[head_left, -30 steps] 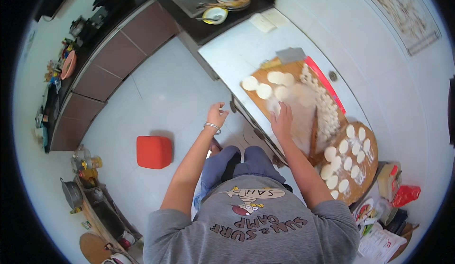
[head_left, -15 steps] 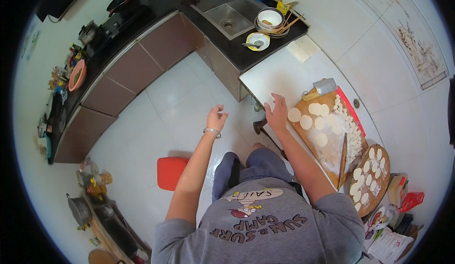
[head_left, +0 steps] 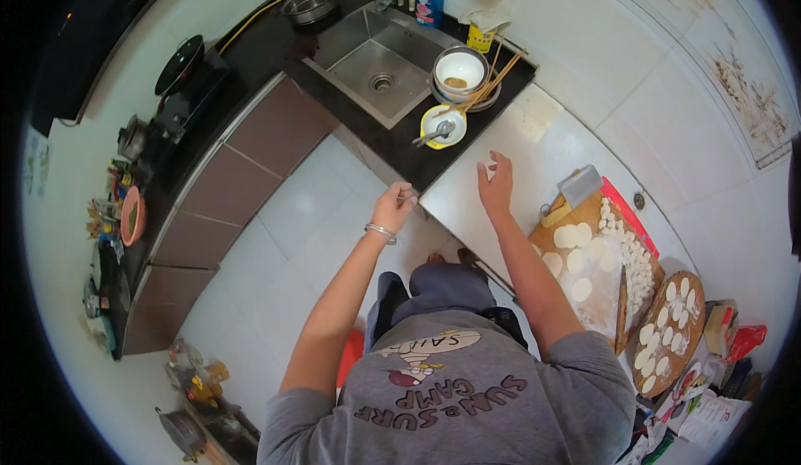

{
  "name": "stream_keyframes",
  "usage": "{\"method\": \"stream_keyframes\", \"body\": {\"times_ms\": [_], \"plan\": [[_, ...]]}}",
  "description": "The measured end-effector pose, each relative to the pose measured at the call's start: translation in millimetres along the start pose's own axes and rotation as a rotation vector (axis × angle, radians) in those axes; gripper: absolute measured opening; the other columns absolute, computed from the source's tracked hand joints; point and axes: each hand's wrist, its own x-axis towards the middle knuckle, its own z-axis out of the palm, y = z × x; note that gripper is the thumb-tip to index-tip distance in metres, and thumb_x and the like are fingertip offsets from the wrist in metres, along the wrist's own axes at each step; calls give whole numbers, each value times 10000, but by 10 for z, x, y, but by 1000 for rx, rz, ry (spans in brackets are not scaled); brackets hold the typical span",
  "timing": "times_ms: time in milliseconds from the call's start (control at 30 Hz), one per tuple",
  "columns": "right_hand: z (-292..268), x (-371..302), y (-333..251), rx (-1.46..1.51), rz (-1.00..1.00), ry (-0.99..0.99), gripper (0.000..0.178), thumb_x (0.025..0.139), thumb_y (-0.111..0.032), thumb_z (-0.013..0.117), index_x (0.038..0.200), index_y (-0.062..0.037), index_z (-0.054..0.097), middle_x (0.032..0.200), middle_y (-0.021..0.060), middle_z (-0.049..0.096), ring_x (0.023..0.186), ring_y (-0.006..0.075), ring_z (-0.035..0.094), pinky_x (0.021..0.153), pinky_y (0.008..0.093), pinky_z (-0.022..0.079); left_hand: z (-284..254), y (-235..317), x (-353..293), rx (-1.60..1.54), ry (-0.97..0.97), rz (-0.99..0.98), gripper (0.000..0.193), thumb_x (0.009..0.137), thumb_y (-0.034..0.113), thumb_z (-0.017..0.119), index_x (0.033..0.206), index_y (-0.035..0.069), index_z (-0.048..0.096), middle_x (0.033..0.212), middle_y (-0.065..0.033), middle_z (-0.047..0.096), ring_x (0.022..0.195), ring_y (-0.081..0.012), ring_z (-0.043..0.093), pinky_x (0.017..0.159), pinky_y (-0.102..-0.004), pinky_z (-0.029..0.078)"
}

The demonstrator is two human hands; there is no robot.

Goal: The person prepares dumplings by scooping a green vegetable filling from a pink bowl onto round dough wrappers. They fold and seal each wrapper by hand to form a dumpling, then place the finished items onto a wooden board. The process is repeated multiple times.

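My left hand [head_left: 394, 207], with a silver bangle [head_left: 380, 231] at its wrist, is in the air before the near corner of the black counter [head_left: 415, 163]. Its fingers are curled together; whether something small is in them I cannot make out. Over the white table [head_left: 521, 144] my right hand [head_left: 496, 186] is open and holds nothing. Right of it lies a floured wooden board [head_left: 602, 300] with flat round dough wrappers [head_left: 581, 290] and many small dough pieces [head_left: 638, 271]. A cleaver [head_left: 579, 186] rests across the board's far end.
On the counter, a white-and-yellow bowl [head_left: 443, 126] with spoons stands near stacked bowls [head_left: 460, 70] and chopsticks [head_left: 492, 84]. Beyond is a steel sink [head_left: 355, 55]. A round board [head_left: 677, 337] of wrappers sits at the right. A red stool [head_left: 351, 355] is partly behind my left arm.
I have moved forward toward the sink counter, which now appears nearer. Both hands have come closer to it, and the red stool has slipped mostly behind my body. My left fingers are curled tighter.
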Motion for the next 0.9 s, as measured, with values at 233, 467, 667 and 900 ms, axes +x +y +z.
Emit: {"method": "stream_keyframes", "body": {"times_ms": [233,467,667,900], "plan": [[458,674,317,-78,54,-61,316,790,-128,647,1075,-23,561,880,117,603,753,271,578,699,364,475,72,124,734,58,-99,49,282,816,80,643,1081,19,567,889,-72,652,750,-115,623,677,-259,509],[880,1044,381,-52,243,-197,285,802,-125,632,1068,-37,577,852,127,631,772,285,610,677,382,480,392,635,1577,622,-53,564,390,756,160,678,1114,58,561,871,-109,614,779,-267,611,703,-374,491],[943,1212,315,-12,330,-225,400,775,-11,572,1165,-97,558,1021,146,641,859,315,624,715,388,488,792,563,2159,774,-48,682,253,780,162,627,1010,76,570,842,-104,624,783,-266,616,684,-386,479],[1093,1174,535,5,95,-247,296,789,-20,534,1080,-57,575,966,154,626,886,344,594,759,404,480,760,569,2304,660,-59,763,72,793,114,578,852,74,565,778,-92,611,730,-271,610,615,-379,488]]}}
